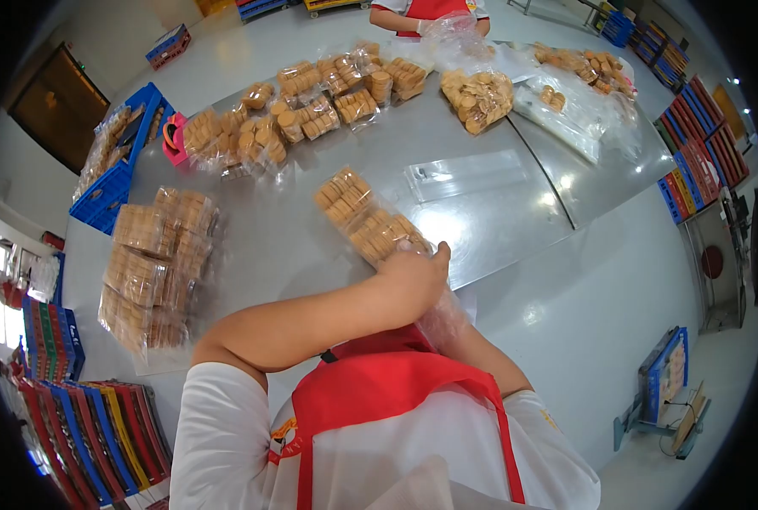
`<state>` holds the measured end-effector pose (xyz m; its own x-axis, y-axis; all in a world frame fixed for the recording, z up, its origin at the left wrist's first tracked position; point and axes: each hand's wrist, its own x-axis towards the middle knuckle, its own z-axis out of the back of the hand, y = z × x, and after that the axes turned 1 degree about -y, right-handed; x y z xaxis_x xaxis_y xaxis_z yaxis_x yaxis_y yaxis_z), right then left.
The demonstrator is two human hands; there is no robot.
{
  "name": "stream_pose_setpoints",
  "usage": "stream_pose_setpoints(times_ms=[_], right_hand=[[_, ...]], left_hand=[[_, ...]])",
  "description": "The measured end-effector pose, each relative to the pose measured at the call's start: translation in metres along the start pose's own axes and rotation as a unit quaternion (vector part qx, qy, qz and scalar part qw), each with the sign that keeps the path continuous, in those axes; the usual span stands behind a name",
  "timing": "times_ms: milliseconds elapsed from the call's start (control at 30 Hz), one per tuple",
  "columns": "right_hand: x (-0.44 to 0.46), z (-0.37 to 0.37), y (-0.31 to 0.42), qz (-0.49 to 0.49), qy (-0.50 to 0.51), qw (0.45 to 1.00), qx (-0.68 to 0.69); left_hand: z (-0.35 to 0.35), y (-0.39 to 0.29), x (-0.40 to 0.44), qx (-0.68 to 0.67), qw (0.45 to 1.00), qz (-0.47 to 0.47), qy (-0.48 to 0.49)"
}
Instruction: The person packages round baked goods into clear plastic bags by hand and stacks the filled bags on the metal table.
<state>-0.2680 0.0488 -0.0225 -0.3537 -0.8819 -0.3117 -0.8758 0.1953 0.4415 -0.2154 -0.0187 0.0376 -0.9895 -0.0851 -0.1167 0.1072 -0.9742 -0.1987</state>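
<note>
A long clear bag of round biscuits [386,229] lies slantwise on the steel table, its near end running up to my hands. My left hand [417,276] is closed on that near end, with one finger raised. Loose clear plastic [442,321] hangs below it, beside my right forearm. That forearm comes in from the right, but my right hand is hidden behind my left hand and the plastic. Flat empty clear bags [465,175] lie on the table beyond my hands.
Filled biscuit bags [145,263] are stacked at the table's left. More packs [311,106] line the far side, near a pink tape dispenser [175,138] and a blue crate [98,200]. Loose biscuits [478,98] lie on plastic. Across the table stands a co-worker in a red apron [434,10].
</note>
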Motion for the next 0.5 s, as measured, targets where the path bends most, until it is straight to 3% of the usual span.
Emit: stream_pose_setpoints(times_ms=[100, 200, 300, 367, 400, 500], right_hand=[[0.011, 0.0, -0.001, 0.003, 0.053, 0.998, -0.035], [-0.003, 0.01, 0.006, -0.001, 0.081, 0.995, -0.06], [-0.021, 0.014, 0.009, -0.022, 0.016, 0.998, -0.055], [-0.03, 0.007, 0.01, -0.04, -0.058, 0.996, -0.051], [-0.034, -0.011, 0.012, -0.04, -0.136, 0.973, -0.185], [-0.032, -0.012, 0.007, -0.04, -0.107, 0.973, -0.201]], left_hand=[[0.001, -0.006, -0.002, -0.022, 0.998, 0.037, 0.036], [-0.003, 0.004, -0.009, 0.008, 1.0, -0.002, -0.001], [0.0, 0.01, -0.019, -0.005, 0.999, -0.014, -0.04], [0.003, 0.007, -0.024, -0.035, 0.999, 0.008, -0.016], [0.006, 0.005, -0.025, -0.05, 0.999, 0.017, -0.004], [0.011, -0.011, -0.027, -0.019, 0.999, -0.001, 0.032]])
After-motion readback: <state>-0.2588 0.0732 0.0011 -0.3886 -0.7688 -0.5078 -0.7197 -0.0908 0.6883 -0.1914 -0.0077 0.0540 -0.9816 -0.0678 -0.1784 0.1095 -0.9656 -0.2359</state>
